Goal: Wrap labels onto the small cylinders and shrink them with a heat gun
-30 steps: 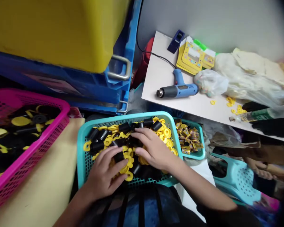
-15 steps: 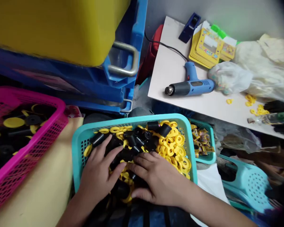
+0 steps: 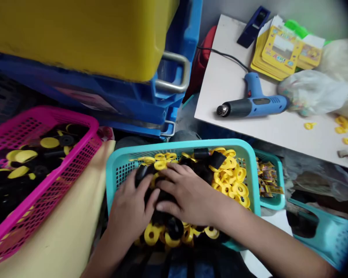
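Note:
A teal plastic mesh basket [image 3: 179,145] sits in front of me, heaped with yellow plastic rings [image 3: 232,181] and short black rubber cylinders [image 3: 217,160]. My left hand [image 3: 130,216] rests in the basket's middle, its fingers spread over a black cylinder [image 3: 142,173]. My right hand [image 3: 188,191] lies just beside it, over more black pieces and yellow rings. The two hands nearly touch. They hide much of the pile, so I cannot tell if either one grips a piece.
To the left stands a pink basket [image 3: 94,129] of yellow and black parts. Above it are a yellow crate [image 3: 75,34] and a blue crate [image 3: 174,77]. To the right are a small teal basket [image 3: 274,202] of packets and a white table [image 3: 229,85] bearing a blue heat gun [image 3: 253,102].
The whole scene has shifted right in view as my head turned. My right hand has moved up and closer to my left, and the black pieces under my hands have shifted.

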Tool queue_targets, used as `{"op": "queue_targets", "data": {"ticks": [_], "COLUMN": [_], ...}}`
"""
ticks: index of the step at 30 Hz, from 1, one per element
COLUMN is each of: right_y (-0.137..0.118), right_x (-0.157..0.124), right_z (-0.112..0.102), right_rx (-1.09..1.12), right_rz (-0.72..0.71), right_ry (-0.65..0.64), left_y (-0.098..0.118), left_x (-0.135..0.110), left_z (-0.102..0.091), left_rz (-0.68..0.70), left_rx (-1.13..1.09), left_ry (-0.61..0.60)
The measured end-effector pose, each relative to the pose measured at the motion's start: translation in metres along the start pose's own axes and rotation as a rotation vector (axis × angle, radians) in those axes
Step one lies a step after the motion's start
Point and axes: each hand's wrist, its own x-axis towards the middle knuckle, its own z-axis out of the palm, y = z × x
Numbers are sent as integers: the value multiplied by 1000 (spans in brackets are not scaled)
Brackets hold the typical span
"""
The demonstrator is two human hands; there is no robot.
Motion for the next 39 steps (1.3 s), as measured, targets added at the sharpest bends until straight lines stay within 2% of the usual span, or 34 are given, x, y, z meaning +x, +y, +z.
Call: {"op": "queue_targets", "data": {"ticks": [3,8,14,16,17,20,21,22,24,27,30,32,34,35,37,39], "right_y": [-3,-2,3,8,12,25,29,31,30,15,-7,-15,-15,-11,3,20], "right_x": [-26,-49,-61,-71,-77,-89,-90,-89,-79,-53,-36,-39,-51,-58,-69,-70], "right_z": [-3,3,10,10,10,15,19,24,34,40,31,21,13,10,9,12], "right_rx": [32,6,-62,-104,-124,-134,-118,-104,-91,-36,74,143,180,183,172,157], "right_rz": [-22,-15,-137,-174,-143,166,288,385,482,447,291,122,-3,-5,149,429], "right_ry": [-71,-52,73,210,326,758,845,874,820,692,594,546,599,674,833,861], "left_y": [-2,-3,0,1,1,-3,-5,-7,-8,0,18,28,32,32,31,31], "left_x": [-15,-25,-19,-18,-17,-13,-10,-5,9,42,76,93,105,109,112,112], "left_z": [0,-6,-7,-7,-7,-11,-13,-16,-22,-30,-32,-32,-29,-28,-23,-17], "left_rz": [108,338,431,430,425,375,365,363,385,460,586,650,669,670,671,680], "left_rx": [-121,-315,-430,-448,-449,-427,-418,-413,-426,-471,-495,-489,-466,-451,-432,-424], "left_ry": [-30,-6,-49,-49,-46,-40,-33,-20,35,100,2,-80,-108,-108,-83,-61]}}
